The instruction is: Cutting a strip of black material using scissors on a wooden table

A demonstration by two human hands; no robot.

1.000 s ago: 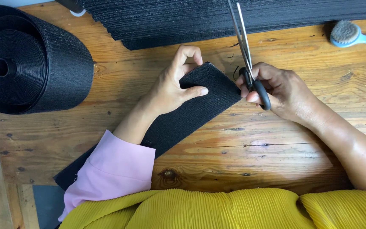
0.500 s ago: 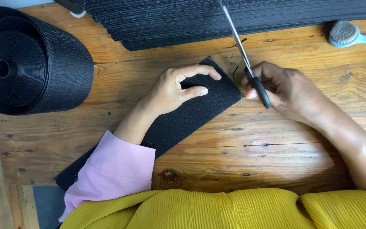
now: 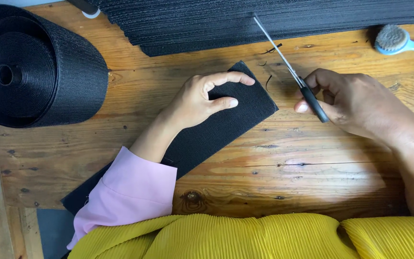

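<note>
Scissors have pulled off the black webbing strip toward 2 o'clock, blades closed; right hand fingers grip the handles. Left hand pins the strip flat on the tabletop. Cut looks finished.

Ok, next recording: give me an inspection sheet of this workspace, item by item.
Surface: wooden table, knotted planks, a few loose black threads near the strip's end.
Job's things: black webbing strip lying flat and slanted; scissors with black handles, blades closed, pointing away from the person.
Clutter: large webbing roll at far left; stack of cut black strips along the far edge; blue-handled brush at the far right.
Grippers: left hand pressing flat on the strip; right hand gripping the scissors, beside the strip's end.
Cables: nothing seen.
Surroundings: pink sleeve, yellow pleated garment.
</note>
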